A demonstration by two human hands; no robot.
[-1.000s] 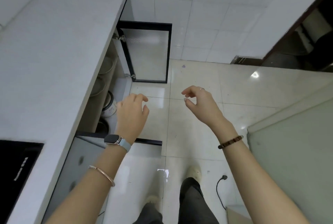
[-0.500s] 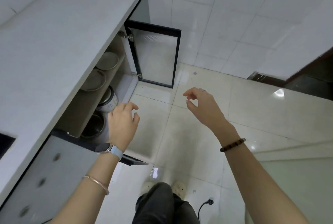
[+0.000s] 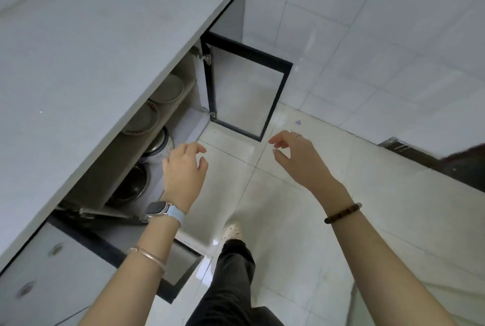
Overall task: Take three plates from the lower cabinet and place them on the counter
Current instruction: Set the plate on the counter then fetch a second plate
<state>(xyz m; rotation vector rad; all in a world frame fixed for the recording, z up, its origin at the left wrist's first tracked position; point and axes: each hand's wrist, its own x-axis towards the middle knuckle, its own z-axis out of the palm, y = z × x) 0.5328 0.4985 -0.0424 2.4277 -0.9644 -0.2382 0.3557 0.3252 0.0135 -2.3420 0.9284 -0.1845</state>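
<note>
Two plates side by side on the cabinet shelf (image 3: 179, 107), half hidden under the counter (image 3: 91, 50) edge: far plate (image 3: 168, 88), near plate (image 3: 141, 120). Pot (image 3: 158, 147) and steel bowl (image 3: 131, 184) sit below. Far door (image 3: 244, 94) and near door (image 3: 168, 265) are swung out. Left hand (image 3: 183, 169) is loose and empty at the opening, in front of the pot. Right hand (image 3: 298, 159) is loose and empty over the floor (image 3: 262, 199), just past the far door's outer edge

plates (image 3: 141, 119) in open cabinet (image 3: 181, 115), empty hands
</note>
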